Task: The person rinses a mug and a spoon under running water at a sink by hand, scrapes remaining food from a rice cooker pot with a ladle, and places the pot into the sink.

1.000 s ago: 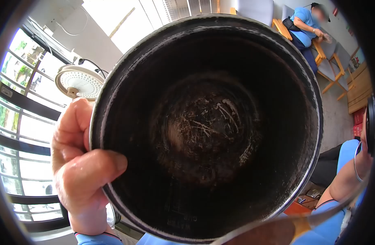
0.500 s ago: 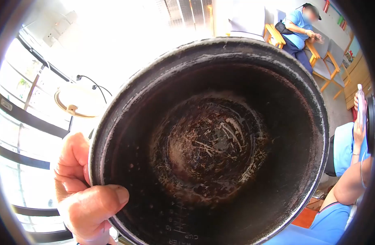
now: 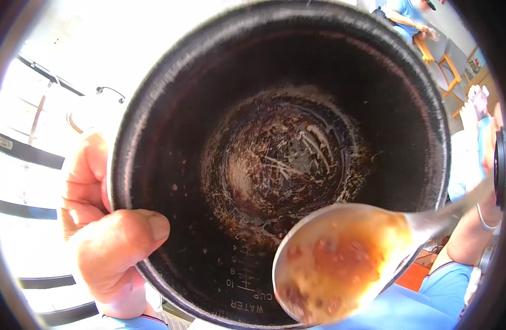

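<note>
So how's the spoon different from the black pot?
The pot is bigger and round; the spoon is smaller, with an oval end. The pot is black inside, while the spoon is silvery with orange-brown, lumpy-looking stuff in it. Both are hollowed out.

L hand [image 3: 112, 236]: fingertips hidden behind pot [image 3: 275, 148] wall. Pot: upper rim clipped at top edge; lower RH rim partly obscured by spoon [image 3: 429, 220]. Spoon: handle blurred, far end lost near R edge. Spoon contents [image 3: 346, 253]: blurred, cannot ID. R hand [image 3: 493, 154]: mostly obscured by dark round part [image 3: 501, 170] at R edge; prob. on handle, cannot confirm grip. Seated person [image 3: 402, 15], bkgd: head cut by top edge, hand detail too small. Round fixture [image 3: 71, 118], L: washed out by glare.
</note>
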A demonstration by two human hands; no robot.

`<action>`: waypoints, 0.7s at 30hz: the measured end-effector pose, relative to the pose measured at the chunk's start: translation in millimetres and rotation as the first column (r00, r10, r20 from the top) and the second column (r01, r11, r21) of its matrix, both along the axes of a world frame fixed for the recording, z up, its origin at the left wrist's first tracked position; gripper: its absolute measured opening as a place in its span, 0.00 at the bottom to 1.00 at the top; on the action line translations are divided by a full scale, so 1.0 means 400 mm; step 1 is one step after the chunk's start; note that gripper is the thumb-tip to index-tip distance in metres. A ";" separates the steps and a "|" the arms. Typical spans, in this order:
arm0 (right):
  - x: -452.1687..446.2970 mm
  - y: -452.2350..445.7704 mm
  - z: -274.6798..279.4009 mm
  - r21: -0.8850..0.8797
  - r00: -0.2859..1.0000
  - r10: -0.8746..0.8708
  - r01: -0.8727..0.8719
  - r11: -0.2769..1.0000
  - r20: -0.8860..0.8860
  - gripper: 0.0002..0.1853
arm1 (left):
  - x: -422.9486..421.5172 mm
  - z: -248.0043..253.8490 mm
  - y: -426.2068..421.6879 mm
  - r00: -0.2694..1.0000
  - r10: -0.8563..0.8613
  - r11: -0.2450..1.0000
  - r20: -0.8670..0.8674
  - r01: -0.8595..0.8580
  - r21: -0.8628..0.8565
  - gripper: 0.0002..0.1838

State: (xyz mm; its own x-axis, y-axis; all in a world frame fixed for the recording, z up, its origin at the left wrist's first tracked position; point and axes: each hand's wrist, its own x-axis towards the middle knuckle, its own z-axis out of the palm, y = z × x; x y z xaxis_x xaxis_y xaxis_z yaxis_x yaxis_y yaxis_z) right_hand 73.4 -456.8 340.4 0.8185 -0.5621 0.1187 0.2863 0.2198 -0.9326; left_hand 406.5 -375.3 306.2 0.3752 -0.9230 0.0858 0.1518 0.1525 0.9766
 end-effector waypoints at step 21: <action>-0.039 0.049 0.075 -0.105 0.985 0.168 -0.171 0.980 -0.037 0.20 | 0.013 -0.004 -0.002 0.999 -0.041 0.999 0.024 0.040 0.035 0.11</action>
State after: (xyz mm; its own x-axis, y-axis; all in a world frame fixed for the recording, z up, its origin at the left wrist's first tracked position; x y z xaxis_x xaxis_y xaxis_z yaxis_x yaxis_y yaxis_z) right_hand 58.0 -437.1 370.3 0.9048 -0.3998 0.1468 0.2268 0.1607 -0.9606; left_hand 411.9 -376.1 304.5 0.3356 -0.9399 0.0628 0.1331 0.1132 0.9846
